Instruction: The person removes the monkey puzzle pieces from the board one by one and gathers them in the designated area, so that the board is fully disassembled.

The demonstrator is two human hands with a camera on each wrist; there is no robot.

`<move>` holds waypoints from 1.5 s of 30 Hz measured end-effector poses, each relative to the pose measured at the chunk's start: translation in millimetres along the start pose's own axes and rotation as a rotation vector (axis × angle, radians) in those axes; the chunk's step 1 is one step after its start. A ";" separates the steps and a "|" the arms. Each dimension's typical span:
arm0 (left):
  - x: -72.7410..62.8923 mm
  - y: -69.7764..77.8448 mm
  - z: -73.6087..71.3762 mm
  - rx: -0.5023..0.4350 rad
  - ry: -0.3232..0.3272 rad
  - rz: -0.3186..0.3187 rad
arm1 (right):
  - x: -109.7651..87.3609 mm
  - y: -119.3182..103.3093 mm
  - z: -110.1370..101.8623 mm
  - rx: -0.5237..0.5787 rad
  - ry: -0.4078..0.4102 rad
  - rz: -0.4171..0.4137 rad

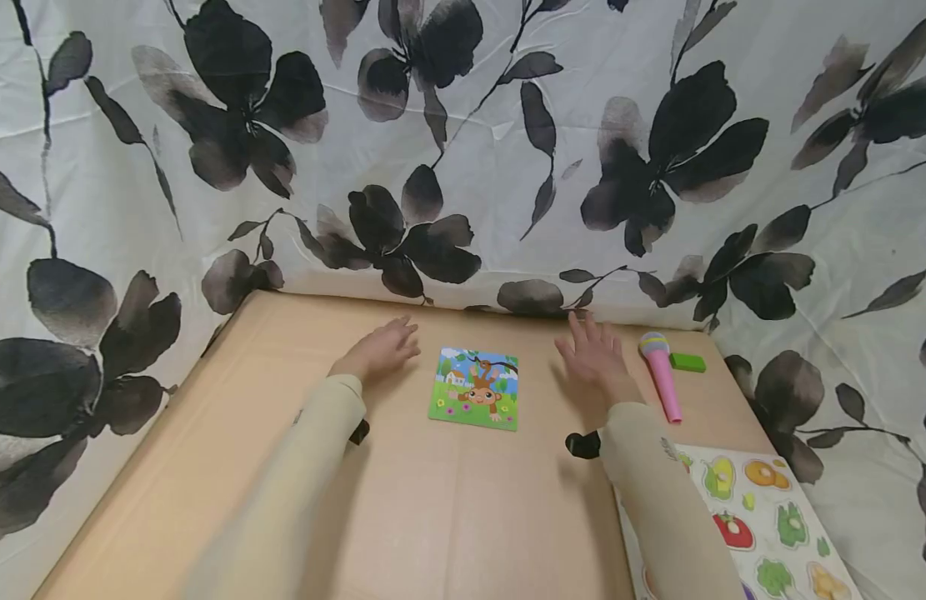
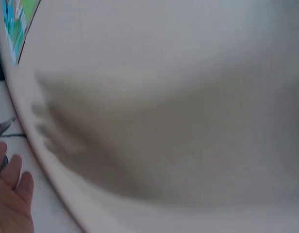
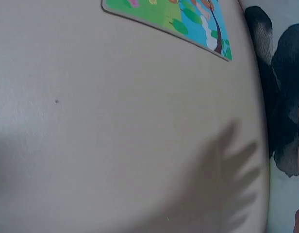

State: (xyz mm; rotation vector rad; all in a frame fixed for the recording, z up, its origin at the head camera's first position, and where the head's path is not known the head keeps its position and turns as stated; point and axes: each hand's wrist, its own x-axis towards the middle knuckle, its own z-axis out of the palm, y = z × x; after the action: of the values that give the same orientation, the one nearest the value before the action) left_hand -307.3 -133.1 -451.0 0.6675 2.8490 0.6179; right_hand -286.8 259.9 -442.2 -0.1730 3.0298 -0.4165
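Note:
A square picture board (image 1: pixel 473 389) with a cartoon monkey hanging from a branch lies flat on the wooden table (image 1: pixel 463 500). To its left my left hand (image 1: pixel 380 348) hovers with fingers extended, holding nothing. On the other side my right hand (image 1: pixel 593 357) is spread above the table, apart from the board. A corner of the board (image 2: pixel 16 24) appears at the top left of the left wrist view, with the left hand's fingers at the lower left. The right wrist view shows the board's edge (image 3: pixel 174 19) at the top, and only a sliver of the right hand.
Right of the right hand lie a pink toy microphone (image 1: pixel 662 377) and a green block (image 1: pixel 688 362). A white sheet with fruit and vegetable pictures (image 1: pixel 766 521) covers the right front, partly under the right sleeve. A floral cloth (image 1: pixel 508 167) hangs behind the table.

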 end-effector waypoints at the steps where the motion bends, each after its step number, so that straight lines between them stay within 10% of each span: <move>1: 1.5 1.6 3.3 -0.041 -0.008 0.021 | 1.8 -1.6 1.3 0.005 -0.002 -0.004; 14: 6.2 10.5 43.6 -0.222 0.025 0.110 | 10.0 -29.2 21.4 0.076 -0.018 -0.069; 25: 8.4 10.7 49.8 -0.244 0.007 0.152 | 12.6 -69.6 43.3 0.372 0.053 -0.289; 35: 3.3 7.1 49.8 -0.252 0.011 0.141 | 19.6 -112.5 68.1 0.550 -0.033 -0.208; 45: 4.2 6.1 49.6 -0.306 0.005 0.110 | 31.6 -125.0 86.0 0.507 -0.056 -0.189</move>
State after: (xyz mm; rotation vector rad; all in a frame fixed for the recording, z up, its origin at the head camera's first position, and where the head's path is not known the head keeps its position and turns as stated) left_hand -297.0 -108.4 -493.5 0.7694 2.6509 1.0460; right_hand -297.5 113.8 -492.6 -0.4236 2.7489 -1.1467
